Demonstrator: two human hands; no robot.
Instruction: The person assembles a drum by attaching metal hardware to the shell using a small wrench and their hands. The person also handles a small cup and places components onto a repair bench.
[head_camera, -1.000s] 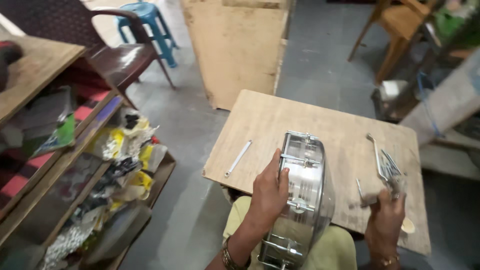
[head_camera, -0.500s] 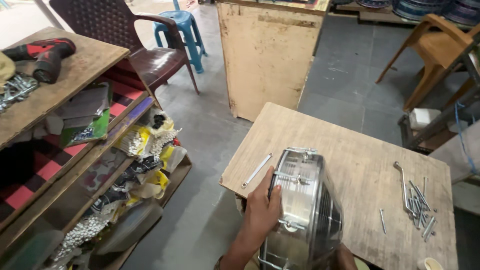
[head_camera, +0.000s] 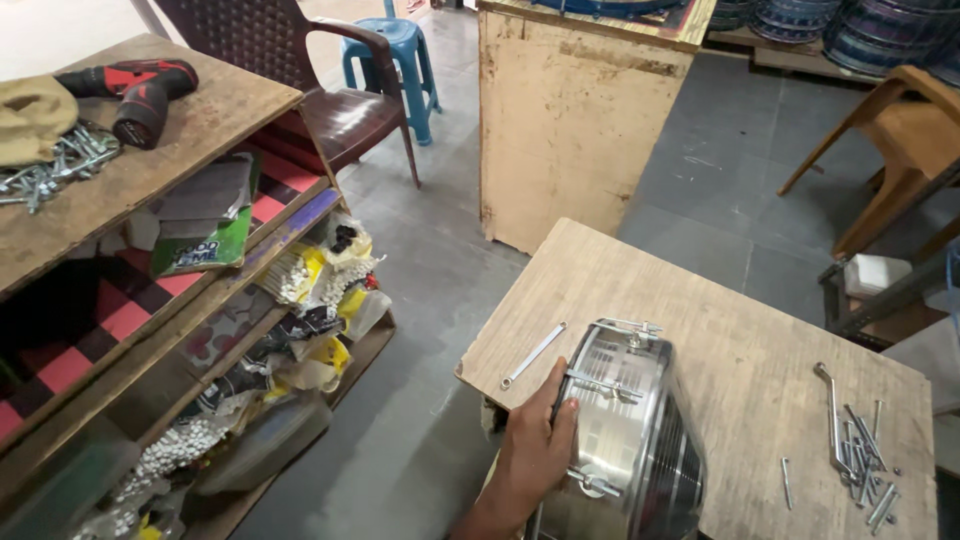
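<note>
Left hand (head_camera: 533, 450) grips one steel drum (head_camera: 630, 440) — one wrench (head_camera: 533, 355) beside.

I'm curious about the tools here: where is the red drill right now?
The drill lies at the upper left of the head view, on the top of the wooden shelf, beside a pile of bolts and a tan cloth.

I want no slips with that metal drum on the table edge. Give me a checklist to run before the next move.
1. Left hand on the steel drum shell: ok, palm and fingers on its side.
2. Right hand in view: not ok, it is out of view.
3. Drum fully over the wooden table: cannot tell, its lower part is cut off.
4. Spanner clear of the drum: ok, it lies apart.
5. Loose bolts clear of the drum: ok, piled at the right edge.
</note>
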